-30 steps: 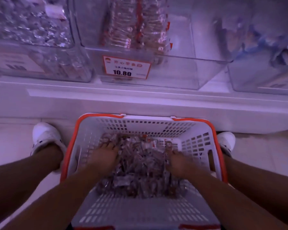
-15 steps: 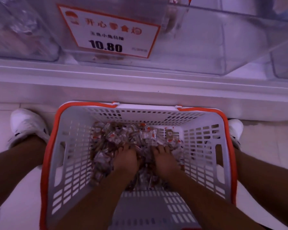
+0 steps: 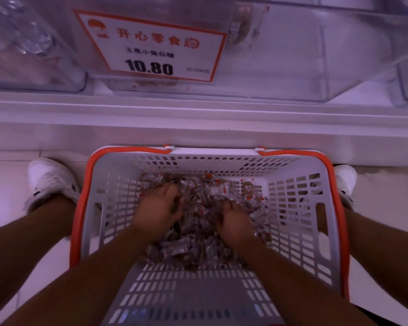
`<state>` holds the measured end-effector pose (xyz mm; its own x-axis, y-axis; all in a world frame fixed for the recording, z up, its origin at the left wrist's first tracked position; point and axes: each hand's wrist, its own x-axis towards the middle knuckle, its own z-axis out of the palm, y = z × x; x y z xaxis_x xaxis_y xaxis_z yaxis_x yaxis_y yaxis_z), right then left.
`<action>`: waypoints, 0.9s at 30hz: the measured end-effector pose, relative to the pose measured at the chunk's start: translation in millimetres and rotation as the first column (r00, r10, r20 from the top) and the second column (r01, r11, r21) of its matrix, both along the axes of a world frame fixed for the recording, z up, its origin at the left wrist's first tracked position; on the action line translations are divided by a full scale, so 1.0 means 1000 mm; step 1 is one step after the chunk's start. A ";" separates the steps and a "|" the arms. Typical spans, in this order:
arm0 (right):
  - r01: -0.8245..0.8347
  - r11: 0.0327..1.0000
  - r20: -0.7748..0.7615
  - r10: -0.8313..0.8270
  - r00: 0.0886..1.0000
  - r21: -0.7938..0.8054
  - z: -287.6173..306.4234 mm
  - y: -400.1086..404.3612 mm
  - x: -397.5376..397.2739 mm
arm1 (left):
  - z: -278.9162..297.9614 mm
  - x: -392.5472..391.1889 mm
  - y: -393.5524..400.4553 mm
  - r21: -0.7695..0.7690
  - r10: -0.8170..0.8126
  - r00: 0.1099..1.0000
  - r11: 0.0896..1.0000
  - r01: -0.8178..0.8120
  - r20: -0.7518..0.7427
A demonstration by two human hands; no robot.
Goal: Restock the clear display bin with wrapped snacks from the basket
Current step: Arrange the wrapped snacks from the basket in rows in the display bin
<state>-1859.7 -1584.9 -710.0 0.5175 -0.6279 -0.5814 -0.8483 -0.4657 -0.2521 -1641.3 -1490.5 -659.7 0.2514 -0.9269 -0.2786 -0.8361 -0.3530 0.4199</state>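
Observation:
A white basket (image 3: 295, 222) with an orange rim stands on the floor between my feet. Inside lies a heap of small wrapped snacks (image 3: 198, 245) in clear and red wrappers. My left hand (image 3: 157, 209) rests on the left of the heap, its fingers curled down into the snacks and gathering some. My right hand (image 3: 234, 222) is a little lower on the right, fingers likewise curled round snacks. Above, on the white shelf, sits the clear display bin (image 3: 285, 57) with a 10.80 price label (image 3: 151, 45) on its front; its right part looks nearly bare.
The white shelf edge (image 3: 198, 116) juts out just above the basket's far rim. Clear neighbouring bins (image 3: 31, 50) flank the display bin. My white shoes (image 3: 48, 180) stand on either side of the basket on the pale floor.
Both hands moved from the outer sides of the heap toward its middle and curled into the snacks. My view dropped closer to the basket and shelf.

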 end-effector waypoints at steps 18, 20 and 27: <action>0.401 0.873 0.253 -0.470 0.846 0.278 0.005 -0.004 0.008 | -0.028 -0.044 0.002 0.406 -0.551 0.795 0.807 0.430 0.253; 0.434 0.885 0.270 -0.465 0.843 0.171 0.007 -0.012 0.006 | -0.025 -0.050 -0.005 0.375 -0.605 0.744 0.784 0.495 0.283; -0.008 0.999 0.206 0.001 0.979 0.034 -0.004 0.000 0.039 | -0.029 -0.044 0.014 0.404 -0.864 0.451 0.504 0.764 0.224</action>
